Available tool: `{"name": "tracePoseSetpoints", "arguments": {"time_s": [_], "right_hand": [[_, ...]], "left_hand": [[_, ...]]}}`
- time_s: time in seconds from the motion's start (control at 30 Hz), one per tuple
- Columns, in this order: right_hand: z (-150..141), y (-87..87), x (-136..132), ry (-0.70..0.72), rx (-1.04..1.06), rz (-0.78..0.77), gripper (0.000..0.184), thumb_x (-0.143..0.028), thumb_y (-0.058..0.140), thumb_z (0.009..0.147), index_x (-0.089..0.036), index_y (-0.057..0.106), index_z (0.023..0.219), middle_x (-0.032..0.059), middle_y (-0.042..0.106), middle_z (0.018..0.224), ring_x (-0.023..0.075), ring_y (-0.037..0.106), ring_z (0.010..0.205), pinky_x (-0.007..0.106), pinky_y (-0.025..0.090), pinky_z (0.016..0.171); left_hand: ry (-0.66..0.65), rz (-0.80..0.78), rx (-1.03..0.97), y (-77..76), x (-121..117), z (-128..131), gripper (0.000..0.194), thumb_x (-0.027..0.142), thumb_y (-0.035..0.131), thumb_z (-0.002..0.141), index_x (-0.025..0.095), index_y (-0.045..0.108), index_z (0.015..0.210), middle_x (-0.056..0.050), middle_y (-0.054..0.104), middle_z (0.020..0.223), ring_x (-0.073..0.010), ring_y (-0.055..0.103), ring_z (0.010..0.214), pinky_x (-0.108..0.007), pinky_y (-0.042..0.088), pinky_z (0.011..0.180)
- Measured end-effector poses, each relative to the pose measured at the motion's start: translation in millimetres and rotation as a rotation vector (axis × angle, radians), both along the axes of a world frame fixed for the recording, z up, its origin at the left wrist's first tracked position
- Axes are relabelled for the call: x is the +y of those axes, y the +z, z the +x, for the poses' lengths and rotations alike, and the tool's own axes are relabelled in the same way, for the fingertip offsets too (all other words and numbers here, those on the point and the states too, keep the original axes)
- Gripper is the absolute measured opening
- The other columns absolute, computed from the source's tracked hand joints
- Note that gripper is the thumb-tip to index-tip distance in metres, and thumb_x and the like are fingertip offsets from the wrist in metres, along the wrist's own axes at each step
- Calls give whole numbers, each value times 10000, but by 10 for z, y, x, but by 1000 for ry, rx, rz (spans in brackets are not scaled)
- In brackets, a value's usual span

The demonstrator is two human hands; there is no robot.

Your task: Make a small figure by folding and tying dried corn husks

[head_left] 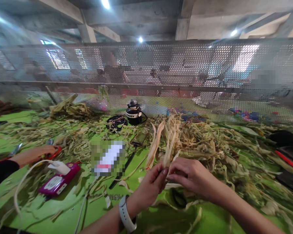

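Note:
My left hand (pixel 151 184), with a white watch band on its wrist, is closed in a pinch on the base of pale dried husk strips (pixel 162 143) that stand up from my fingers. My right hand (pixel 190 175) meets it from the right, fingers pressed together on the same strips. Both hands hover just above the green table (pixel 70 208). More husks and stalks (pixel 210 143) lie heaped behind and to the right of them.
A co-worker's hand (pixel 35 154) rests at the left near red-handled scissors (pixel 54 152). A magenta device (pixel 59 181) with a white plug and cable lies close by. A black jar (pixel 133 112) and black tools (pixel 286 152) stand near the perforated metal screen (pixel 161 68).

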State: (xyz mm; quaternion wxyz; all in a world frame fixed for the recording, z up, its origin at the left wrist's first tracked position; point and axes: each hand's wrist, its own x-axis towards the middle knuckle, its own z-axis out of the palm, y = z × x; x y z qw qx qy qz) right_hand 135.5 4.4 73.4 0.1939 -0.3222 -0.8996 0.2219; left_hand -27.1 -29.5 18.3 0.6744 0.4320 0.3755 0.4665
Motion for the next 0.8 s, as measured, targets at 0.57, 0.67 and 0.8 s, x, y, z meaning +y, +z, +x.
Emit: {"name": "tracePoseSetpoints", "arguments": {"time_s": [0.57,0.67,0.8], "right_hand": [[300,-54,318,-272,336,-349,365,-511,585,774,-162,577,666,-32,452,558,89,379,493,218,299,448],[271,-40,255,-240,320,-340,335,-476,574,799,-160,589,689,-19,482,595,101,407,538,220,323,477],[206,-66,247,-221,294,-305,316,-445,567,810,-153,609,699,-10,515,616,101,419,545,214,325,483]], "left_hand": [[-187,218,148,315,-259,-36,286,441,446,889,199,423,738,72,354,546,-60,285,459,-210,218,430],[-183,228,152,332,-262,-33,283,447,450,884,199,433,748,69,350,556,-63,290,456,-214,214,423],[-193,235,163,377,-265,-66,291,455,451,881,198,437,745,60,367,569,-64,312,462,-206,234,424]]}}
